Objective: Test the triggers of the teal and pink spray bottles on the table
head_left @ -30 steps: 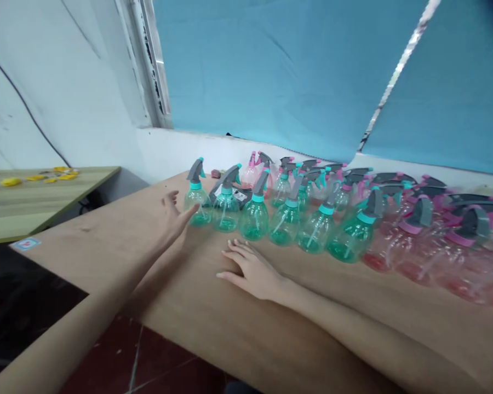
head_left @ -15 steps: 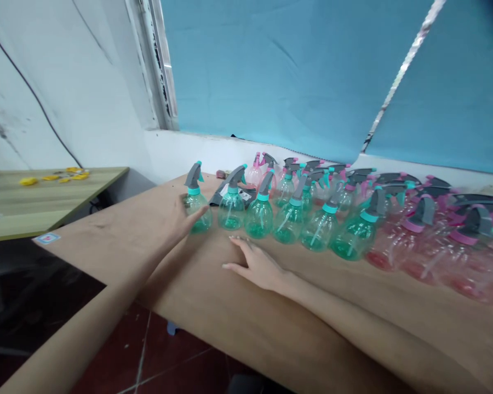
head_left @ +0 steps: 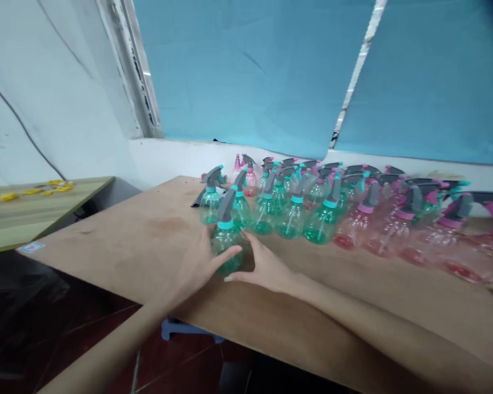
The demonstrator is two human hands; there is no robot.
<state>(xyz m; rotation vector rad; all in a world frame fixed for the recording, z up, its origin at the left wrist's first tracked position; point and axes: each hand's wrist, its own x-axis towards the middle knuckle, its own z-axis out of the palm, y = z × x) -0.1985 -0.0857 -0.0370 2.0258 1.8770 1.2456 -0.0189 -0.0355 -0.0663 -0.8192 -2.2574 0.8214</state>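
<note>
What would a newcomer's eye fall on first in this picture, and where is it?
Probably the green spray bottle standing in front of the others, with the left grip around its left side and the right grip open at its right. Behind it and off to the right, green and pink spray bottles crowd the brown table. Above them, a broad blue covering spans the background.

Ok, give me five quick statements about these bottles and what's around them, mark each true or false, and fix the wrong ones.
1. The left grip is on a green bottle in front of the others. True.
2. Only one grip is near that bottle. False: the right grip is beside it too.
3. Every bottle in sight is green. False: several pink bottles stand there.
4. A blue sheet hangs behind them. True.
5. Yellow items lie on the side table. True.
</note>
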